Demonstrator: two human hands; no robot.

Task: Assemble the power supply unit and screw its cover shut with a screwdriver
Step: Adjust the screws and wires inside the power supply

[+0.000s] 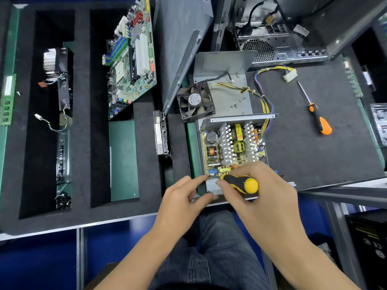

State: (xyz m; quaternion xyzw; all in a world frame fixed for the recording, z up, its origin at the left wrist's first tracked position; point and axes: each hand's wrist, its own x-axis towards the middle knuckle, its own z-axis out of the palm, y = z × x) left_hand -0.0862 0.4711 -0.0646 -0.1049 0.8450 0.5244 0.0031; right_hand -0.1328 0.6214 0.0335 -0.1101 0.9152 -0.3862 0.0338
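Driving a board screw: right hand [259, 185] gripped the screwdriver [240, 182], left fingers [199, 180] pinched its tip at the PSU [232, 147] 7 o'clock corner; fan [195, 100] and cover [222, 80] likely next.

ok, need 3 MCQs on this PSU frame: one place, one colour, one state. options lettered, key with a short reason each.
1. Where does the loose fan lie?
A. On the cover plate beyond the open power supply
B. Inside the computer case
C. In the foam tray at left

2. What colour is the handle of the spare screwdriver lying on the mat?
A. Orange and black
B. All blue
C. All red

3. What state is the power supply unit in?
A. Cover on and screwed shut
B. Open, circuit board exposed
C. Upside down, with its base showing

Key: 1 A, the fan rests on the grey cover plate just beyond the unit. 2 A, orange grip with a black band. 3 B, the coils and heatsinks show while the right hand works the yellow-black screwdriver at the near-left corner.
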